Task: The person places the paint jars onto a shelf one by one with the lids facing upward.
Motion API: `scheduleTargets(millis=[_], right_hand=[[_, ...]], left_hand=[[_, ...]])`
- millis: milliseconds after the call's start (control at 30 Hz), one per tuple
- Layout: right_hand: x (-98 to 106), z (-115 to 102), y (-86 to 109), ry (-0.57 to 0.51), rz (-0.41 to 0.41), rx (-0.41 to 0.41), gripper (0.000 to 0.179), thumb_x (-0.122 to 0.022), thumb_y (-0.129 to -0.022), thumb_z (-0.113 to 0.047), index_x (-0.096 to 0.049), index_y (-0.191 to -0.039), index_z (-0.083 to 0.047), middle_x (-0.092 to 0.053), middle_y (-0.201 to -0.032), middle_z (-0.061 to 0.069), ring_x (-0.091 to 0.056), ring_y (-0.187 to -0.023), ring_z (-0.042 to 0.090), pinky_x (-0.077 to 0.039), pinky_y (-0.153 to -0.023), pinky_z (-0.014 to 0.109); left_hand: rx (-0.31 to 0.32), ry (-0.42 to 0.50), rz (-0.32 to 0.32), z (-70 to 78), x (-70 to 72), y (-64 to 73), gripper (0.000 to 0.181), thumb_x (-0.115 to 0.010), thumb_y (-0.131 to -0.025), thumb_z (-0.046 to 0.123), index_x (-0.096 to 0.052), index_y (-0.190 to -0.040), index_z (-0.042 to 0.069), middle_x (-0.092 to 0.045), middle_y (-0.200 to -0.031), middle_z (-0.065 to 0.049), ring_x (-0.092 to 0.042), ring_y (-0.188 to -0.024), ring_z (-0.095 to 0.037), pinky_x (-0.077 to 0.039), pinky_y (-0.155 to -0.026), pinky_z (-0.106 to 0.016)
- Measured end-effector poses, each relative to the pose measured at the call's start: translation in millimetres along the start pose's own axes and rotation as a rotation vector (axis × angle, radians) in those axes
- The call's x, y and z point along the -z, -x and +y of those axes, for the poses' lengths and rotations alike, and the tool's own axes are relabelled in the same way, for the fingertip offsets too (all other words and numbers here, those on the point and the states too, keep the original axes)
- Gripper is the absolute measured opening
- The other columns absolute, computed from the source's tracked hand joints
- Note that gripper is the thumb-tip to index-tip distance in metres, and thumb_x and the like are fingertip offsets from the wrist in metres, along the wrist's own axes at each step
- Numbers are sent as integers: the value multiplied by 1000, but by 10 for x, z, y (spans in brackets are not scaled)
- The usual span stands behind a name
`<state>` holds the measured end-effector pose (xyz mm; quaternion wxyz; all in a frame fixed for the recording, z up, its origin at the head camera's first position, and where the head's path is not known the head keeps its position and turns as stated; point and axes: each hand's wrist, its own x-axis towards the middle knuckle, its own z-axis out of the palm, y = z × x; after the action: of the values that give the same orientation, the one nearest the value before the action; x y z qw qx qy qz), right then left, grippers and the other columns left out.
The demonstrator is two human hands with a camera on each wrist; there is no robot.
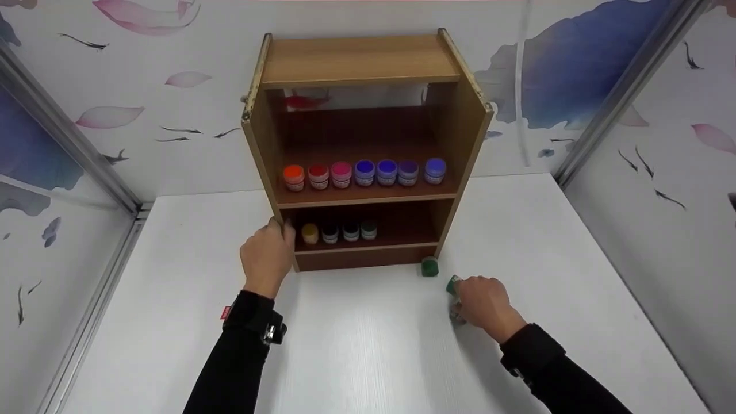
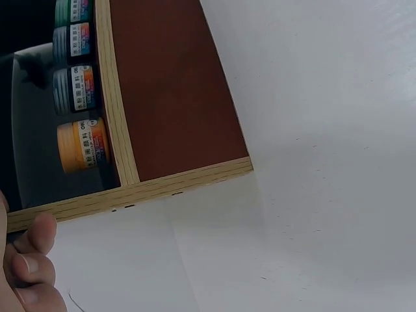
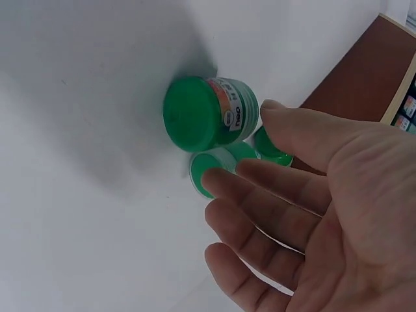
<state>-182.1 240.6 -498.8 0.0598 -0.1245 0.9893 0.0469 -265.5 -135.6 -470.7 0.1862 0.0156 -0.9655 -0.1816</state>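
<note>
My left hand (image 1: 267, 256) grips the lower left side panel of a small wooden cabinet (image 1: 365, 261), thumb at its front edge. In the left wrist view its curled fingers (image 2: 39, 270) show beside that panel. My right hand (image 1: 486, 305) is over the table, right of the cabinet, beside green paint jars. In the right wrist view, one green paint jar (image 3: 195, 114) lies by the thumb tip, its label showing. Another green jar (image 3: 203, 174) is partly behind the loosely bent fingers, with a gap between fingers and thumb. One more green jar (image 1: 429, 267) stands at the cabinet's front right corner.
On the upper shelf stands a row of orange, red, pink, blue and purple jars (image 1: 364, 172). The lower shelf holds a yellow jar (image 1: 310, 233) and several dark jars (image 1: 351, 232) at its left. Patterned wall panels enclose the white table (image 1: 356, 345).
</note>
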Motion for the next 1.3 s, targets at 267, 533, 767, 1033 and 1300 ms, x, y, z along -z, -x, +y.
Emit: scheduleTargets(millis=[267,533,767,1033,1300], right_hand=[[-60,-28,-22,-62,-5,6,14,-75,-79,-13,-65,-79,-4,-53,-57,3,-40,-55,15,-41,-47,32],[-95,17,-36,-183,-101,3,17,-72,-81,-9,-59,-70,-8,-55,-62,2,-44,-56,15,-37,-48,28],[-93,58,-29,-239,-194,0,21,-73,-79,-9,-55,-68,-8,-50,-65,2,-44,-59,16,-36,-51,28],[-100,114,-28,-337,-219,-10,21,-68,-83,-20,-56,-68,-12,-45,-66,-3,-41,-62,15,-33,-53,29],[-130,138,-46,-438,-247,-40,26,-67,-86,-30,-54,-69,-15,-48,-66,-4,-44,-63,14,-34,-54,29]], left_hand=[[14,11,-5,0,-13,6,42,-41,-102,33,-62,-86,0,-62,-63,-10,-55,-52,-22,-42,-44,-37],[14,21,8,2,-15,0,42,-41,-102,34,-62,-86,1,-63,-65,-12,-59,-54,-26,-44,-46,-40],[31,28,-18,3,-16,8,43,-40,-102,35,-61,-88,1,-63,-65,-11,-57,-54,-23,-42,-46,-38],[30,35,3,10,-11,15,43,-39,-103,35,-62,-88,1,-63,-64,-11,-56,-52,-22,-42,-45,-37],[55,40,-27,16,-17,15,45,-38,-103,37,-61,-89,1,-63,-66,-10,-56,-53,-22,-42,-46,-37]])
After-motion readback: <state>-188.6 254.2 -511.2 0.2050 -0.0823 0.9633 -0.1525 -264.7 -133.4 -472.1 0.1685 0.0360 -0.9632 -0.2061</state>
